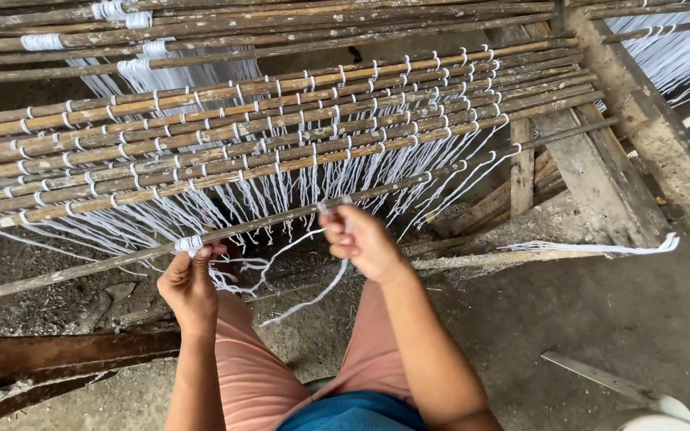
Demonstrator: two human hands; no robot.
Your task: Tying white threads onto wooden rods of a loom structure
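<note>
1. Frame of weathered timber fills the right side, its beams running down toward the dusty ground
2. Mat of bamboo sticks lies across that frame, laid side by side and bound with rows of white cord; judging from the many tied rows, most of the binding looks done
3. Nearest stick sits apart from the bound rows at the near edge; it carries one wrap of cord near the left hand, so its lashing appears only begun, with most of its length bare
4. Loose strands hang below the mat in a fringe, not yet tied to the near stick
5. Left hand is closed around the near stick, pinching the small wrap of cord against it
6. Right hand is clenched on a single white strand, pulling it up at the stick while its free end trails down toward the lap
</note>
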